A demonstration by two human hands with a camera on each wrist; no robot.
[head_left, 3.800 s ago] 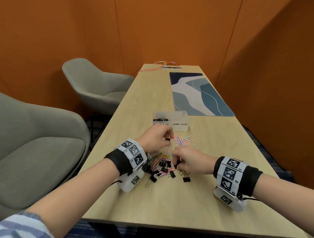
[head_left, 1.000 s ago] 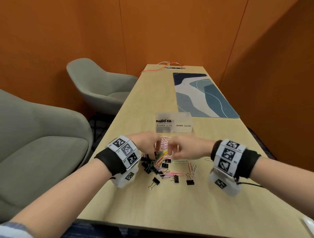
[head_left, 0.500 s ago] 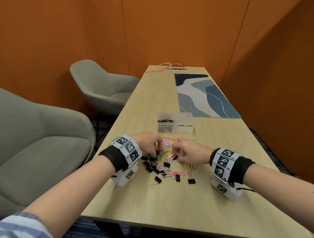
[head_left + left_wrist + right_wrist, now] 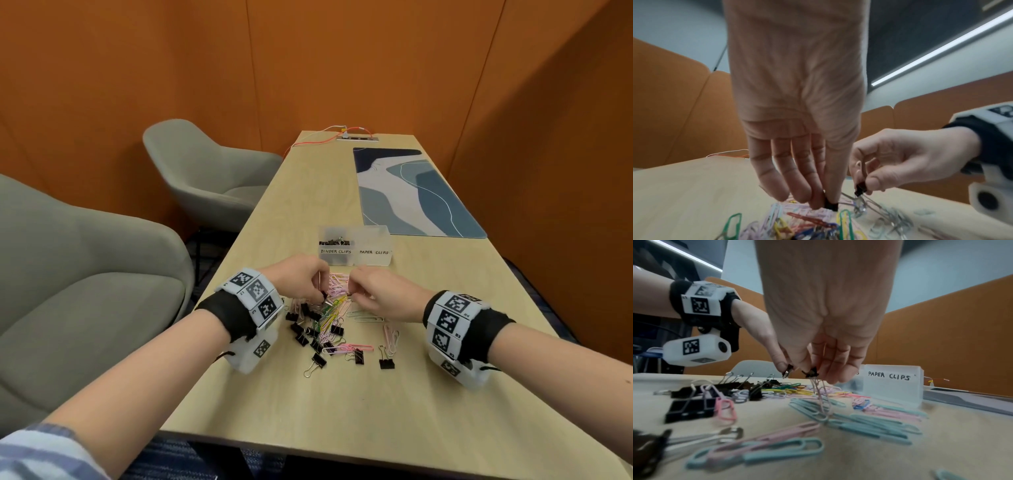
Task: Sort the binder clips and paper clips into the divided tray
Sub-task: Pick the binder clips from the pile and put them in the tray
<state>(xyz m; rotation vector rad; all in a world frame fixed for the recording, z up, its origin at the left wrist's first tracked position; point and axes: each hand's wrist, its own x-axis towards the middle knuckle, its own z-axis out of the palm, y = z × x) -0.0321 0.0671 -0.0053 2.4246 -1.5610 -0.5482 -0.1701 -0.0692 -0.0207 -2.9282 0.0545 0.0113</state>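
A frosted divided tray point(image 4: 373, 260) stands beyond the pile, labelled BINDER CLIPS on the left and PAPER CLIPS point(image 4: 889, 378) on the right. Several black binder clips point(image 4: 334, 241) lie in its left compartment. A mixed pile of clips point(image 4: 325, 322) lies in front of it. My left hand point(image 4: 826, 203) pinches a small black binder clip point(image 4: 831, 206) between thumb and forefinger just above the pile. Close beside it, my right hand point(image 4: 813, 369) pinches another black binder clip point(image 4: 810, 371), from which pink paper clips point(image 4: 821, 399) dangle onto the table.
Loose binder clips point(image 4: 386, 363) and pastel paper clips point(image 4: 869, 423) lie scattered nearer me. A blue patterned mat point(image 4: 411, 192) lies at the far right, and a cable and socket strip point(image 4: 358, 137) at the table's end. Two grey chairs point(image 4: 205, 178) stand to the left.
Both hands have drawn together over the far side of the pile, nearer the tray, each now pinching a black binder clip. The scattered clips near me lie as before.
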